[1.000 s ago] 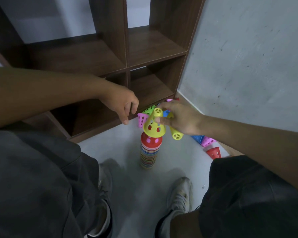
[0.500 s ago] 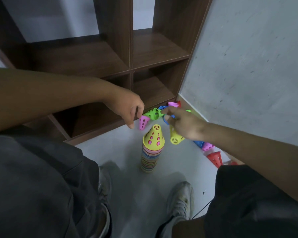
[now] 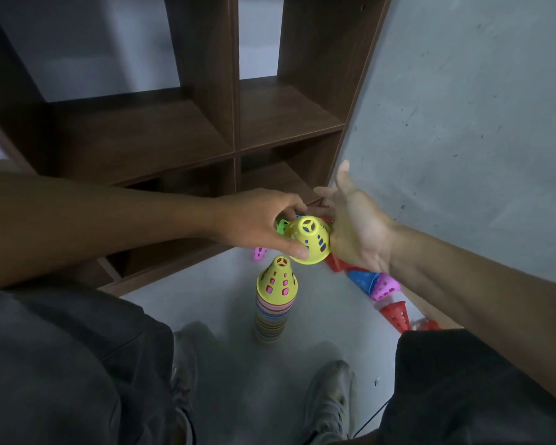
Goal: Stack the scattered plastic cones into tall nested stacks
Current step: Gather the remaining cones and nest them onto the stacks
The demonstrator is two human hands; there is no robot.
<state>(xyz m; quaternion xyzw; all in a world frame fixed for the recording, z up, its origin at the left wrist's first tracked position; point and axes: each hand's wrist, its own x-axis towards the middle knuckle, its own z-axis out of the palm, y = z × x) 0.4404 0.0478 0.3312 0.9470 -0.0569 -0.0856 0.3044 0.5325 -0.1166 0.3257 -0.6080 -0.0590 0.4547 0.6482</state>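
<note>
Two shoes (image 3: 326, 403) sit nearest the camera on the grey floor (image 3: 225, 293), flanked by dark trouser legs. Just beyond them stands the nested stack (image 3: 275, 308), a tall column of striped rims capped by a yellow cone with pink showing through its slots. It looks upright and free of both hands.

Above and slightly behind the stack, the left hand (image 3: 257, 224) holds a loose yellow cone (image 3: 308, 240), thumb on the lower rim and fingers curled over the far side. The cone is tilted, its closed tip facing up toward the camera and its open mouth turned away. The right hand (image 3: 355, 232) is spread wide and holds nothing, its palm beside or perhaps brushing the cone's right flank.

To seat this cone well, the person would likely need to level it so the mouth faces straight down, centre it over the stack's tip, then lower it gently and release only once it settles. A sideways push risks toppling the tall column, so steadying the stack low down with the free right hand seems wise.

Farther back, scattered cones lie on the floor: a pink cone (image 3: 259, 253), a green cone (image 3: 282, 225) partly hidden by the left hand, and a blue cone (image 3: 361, 281), a magenta cone (image 3: 386, 286) and a red cone (image 3: 397, 314) along the concrete wall (image 3: 463, 123). Behind everything rises a dark wooden shelf unit (image 3: 203, 91).
</note>
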